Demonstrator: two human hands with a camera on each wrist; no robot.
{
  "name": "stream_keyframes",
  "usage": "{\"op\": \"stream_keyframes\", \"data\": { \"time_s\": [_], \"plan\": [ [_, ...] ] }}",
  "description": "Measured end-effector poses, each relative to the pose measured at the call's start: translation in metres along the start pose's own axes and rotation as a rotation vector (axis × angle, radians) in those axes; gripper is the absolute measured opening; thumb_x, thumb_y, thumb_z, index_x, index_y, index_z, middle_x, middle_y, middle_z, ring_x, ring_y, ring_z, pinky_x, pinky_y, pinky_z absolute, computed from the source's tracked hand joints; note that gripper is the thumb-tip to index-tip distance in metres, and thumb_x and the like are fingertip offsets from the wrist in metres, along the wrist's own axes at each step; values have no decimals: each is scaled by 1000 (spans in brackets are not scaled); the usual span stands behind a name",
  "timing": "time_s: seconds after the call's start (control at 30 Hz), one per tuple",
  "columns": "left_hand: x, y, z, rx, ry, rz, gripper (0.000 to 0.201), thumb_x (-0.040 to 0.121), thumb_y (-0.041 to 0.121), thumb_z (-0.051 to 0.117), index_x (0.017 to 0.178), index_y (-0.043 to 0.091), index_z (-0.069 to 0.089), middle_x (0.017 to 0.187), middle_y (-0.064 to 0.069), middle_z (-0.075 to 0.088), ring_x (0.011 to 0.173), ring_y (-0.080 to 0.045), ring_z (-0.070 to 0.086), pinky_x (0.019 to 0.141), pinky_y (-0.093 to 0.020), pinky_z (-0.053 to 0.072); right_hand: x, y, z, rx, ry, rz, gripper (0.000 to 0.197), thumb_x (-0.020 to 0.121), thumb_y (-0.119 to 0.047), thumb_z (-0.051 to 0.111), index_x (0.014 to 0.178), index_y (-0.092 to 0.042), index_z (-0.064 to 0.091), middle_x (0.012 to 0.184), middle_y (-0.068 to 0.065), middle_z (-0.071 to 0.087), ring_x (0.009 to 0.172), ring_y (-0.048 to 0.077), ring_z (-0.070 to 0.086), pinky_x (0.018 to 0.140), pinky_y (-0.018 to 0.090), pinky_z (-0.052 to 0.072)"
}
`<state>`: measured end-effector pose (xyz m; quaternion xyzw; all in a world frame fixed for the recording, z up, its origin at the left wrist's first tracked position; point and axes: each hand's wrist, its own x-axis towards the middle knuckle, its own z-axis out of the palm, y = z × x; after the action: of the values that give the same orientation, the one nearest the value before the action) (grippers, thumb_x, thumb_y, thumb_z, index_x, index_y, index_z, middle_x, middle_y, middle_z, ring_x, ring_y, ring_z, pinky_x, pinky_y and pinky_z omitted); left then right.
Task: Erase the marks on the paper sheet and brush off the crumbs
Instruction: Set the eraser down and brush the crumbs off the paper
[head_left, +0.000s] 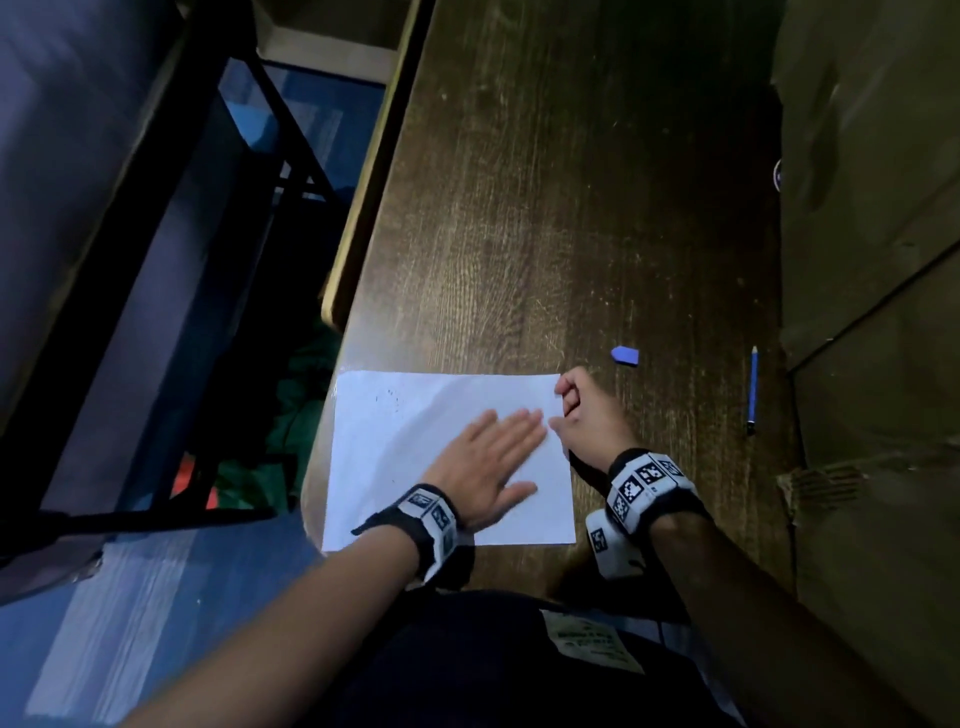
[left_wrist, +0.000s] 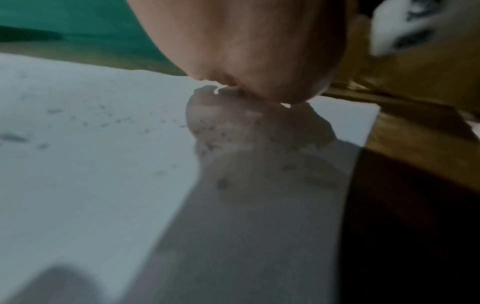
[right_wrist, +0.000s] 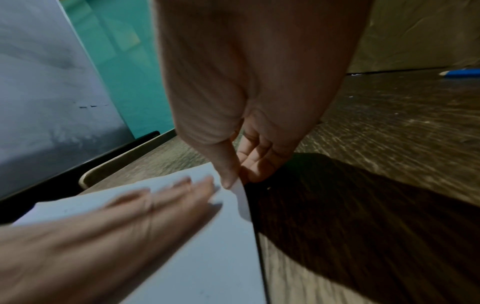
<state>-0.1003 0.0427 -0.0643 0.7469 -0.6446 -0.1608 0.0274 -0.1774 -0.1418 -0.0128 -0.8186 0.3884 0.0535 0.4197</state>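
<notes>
We've got our left hand (head_left: 488, 457) lying flat, fingers straight, on the paper sheet (head_left: 415, 415) near the counter's (head_left: 571, 234) left edge. Our right hand (head_left: 587, 410) pinches the sheet's right edge. Dark crumbs (left_wrist: 124, 121) dot the sheet; the blue eraser (head_left: 625, 355) sits just beyond it.

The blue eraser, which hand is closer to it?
Right. The right hand pinches the paper's edge just below the eraser; the left hand lies flat mid-sheet, farther away.
</notes>
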Motion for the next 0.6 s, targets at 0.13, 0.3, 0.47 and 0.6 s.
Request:
{"op": "stream_keyframes", "data": {
  "time_s": [0.13, 0.3, 0.47, 0.6],
  "plan": [
    [-33, -36, 4, 108, 21, -51, 68, 107, 54, 21, 163, 18, 13, 170, -2, 11, 157, -19, 9, 125, -44, 6, 8, -5, 1, -24, 5, -8, 33, 81, 4, 61, 92, -25, 51, 72, 0, 49, 58, 13, 46, 47, 20, 44],
    [-81, -92, -15, 99, 130, -454, 65, 108, 46, 16, 162, 11, 13, 170, -6, 9, 157, -20, 7, 126, -49, 8, 11, -10, 8, -6, 43, 34, 25, 87, 4, 56, 91, -20, 60, 80, 1, 51, 61, 10, 46, 48, 10, 39],
    [-76, -39, 5, 68, 5, 108, 69, 107, 55, 26, 164, 19, 11, 171, -2, 4, 157, -19, 2, 125, -49, 6, -1, -7, 14, -173, 23, -72, 18, 84, -26, 72, 99, -23, 61, 103, -4, 48, 80, 7, 48, 71, 22, 43],
    [-101, -58, 12, 165, -9, 273, 64, 109, 52, 26, 164, 23, 11, 171, 4, 5, 157, -14, 7, 125, -45, 6, -6, -1, 18, -179, -28, -48, 40, 75, -39, 79, 106, -31, 55, 110, -9, 42, 93, 10, 50, 78, 27, 43]
  ]
}}
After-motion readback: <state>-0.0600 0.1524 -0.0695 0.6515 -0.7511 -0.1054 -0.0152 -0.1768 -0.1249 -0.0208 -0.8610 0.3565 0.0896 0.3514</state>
